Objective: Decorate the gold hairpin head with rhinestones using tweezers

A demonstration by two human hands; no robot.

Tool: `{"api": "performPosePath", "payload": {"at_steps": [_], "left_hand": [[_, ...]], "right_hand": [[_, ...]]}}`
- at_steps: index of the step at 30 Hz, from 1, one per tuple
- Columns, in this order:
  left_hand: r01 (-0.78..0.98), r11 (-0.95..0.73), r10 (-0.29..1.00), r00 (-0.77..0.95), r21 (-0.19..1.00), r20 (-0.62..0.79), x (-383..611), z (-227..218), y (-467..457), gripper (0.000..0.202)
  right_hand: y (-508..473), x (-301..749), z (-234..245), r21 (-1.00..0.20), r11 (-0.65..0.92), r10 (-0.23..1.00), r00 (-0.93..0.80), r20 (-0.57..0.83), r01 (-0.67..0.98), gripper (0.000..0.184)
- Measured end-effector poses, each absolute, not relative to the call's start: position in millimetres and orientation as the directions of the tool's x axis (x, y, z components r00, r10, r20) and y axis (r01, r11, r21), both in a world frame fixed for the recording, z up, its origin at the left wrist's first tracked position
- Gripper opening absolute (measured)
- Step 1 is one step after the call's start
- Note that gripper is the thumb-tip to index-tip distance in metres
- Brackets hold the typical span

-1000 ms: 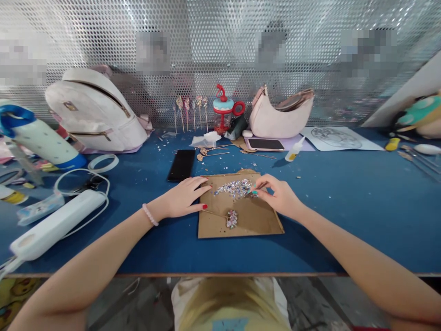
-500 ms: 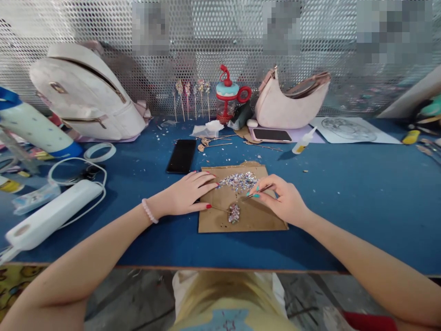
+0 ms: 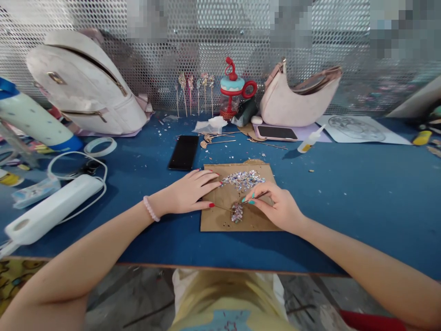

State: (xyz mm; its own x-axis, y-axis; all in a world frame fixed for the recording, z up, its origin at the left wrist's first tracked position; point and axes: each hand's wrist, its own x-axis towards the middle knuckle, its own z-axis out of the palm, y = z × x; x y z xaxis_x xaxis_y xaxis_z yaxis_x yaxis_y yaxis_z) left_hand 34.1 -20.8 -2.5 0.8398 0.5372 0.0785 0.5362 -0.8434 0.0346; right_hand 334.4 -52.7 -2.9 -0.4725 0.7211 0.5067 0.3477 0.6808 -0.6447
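Observation:
A brown cardboard sheet point(image 3: 220, 219) lies on the blue table point(image 3: 344, 193). On its far part sits a heap of small shiny beads point(image 3: 244, 179). Nearer me lies a thin stick with a bead-covered head point(image 3: 236, 212). My left hand point(image 3: 191, 191) rests flat on the cardboard's left edge with fingers stretched out, its thumb pressing the stick's shaft. My right hand point(image 3: 277, 205) pinches slim tweezers point(image 3: 254, 197), whose tip touches the bead-covered head.
A black phone point(image 3: 183, 152) lies beyond the cardboard. Further back are a glue bottle point(image 3: 309, 140), a second phone point(image 3: 277, 132), a pink bag point(image 3: 299, 99), a red cup point(image 3: 233, 94), decorated sticks point(image 3: 193, 92) and a white backpack point(image 3: 84, 87). A white power strip point(image 3: 51, 209) lies left.
My right hand has carried the tweezers from the bead heap back toward me to the bead-covered stick head. My left hand stays flat on the cardboard. The view has tilted slightly.

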Motion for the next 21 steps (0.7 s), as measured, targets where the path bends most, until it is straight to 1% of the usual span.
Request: {"api": "performPosePath", "payload": {"at_steps": [11, 21], "left_hand": [[0.54, -0.841, 0.541, 0.837, 0.039, 0.086, 34.9, -3.3, -21.4, 0.064], [0.533, -0.844, 0.536, 0.838, 0.056, 0.1, 35.5, -2.3, -21.4, 0.063]], "right_hand": [[-52.7, 334.7, -6.3, -0.664, 0.663, 0.734, -0.475, 0.486, 0.346, 0.003], [-52.9, 334.9, -4.4, -0.674, 0.65, 0.743, -0.481, 0.465, 0.352, 0.005]]}}
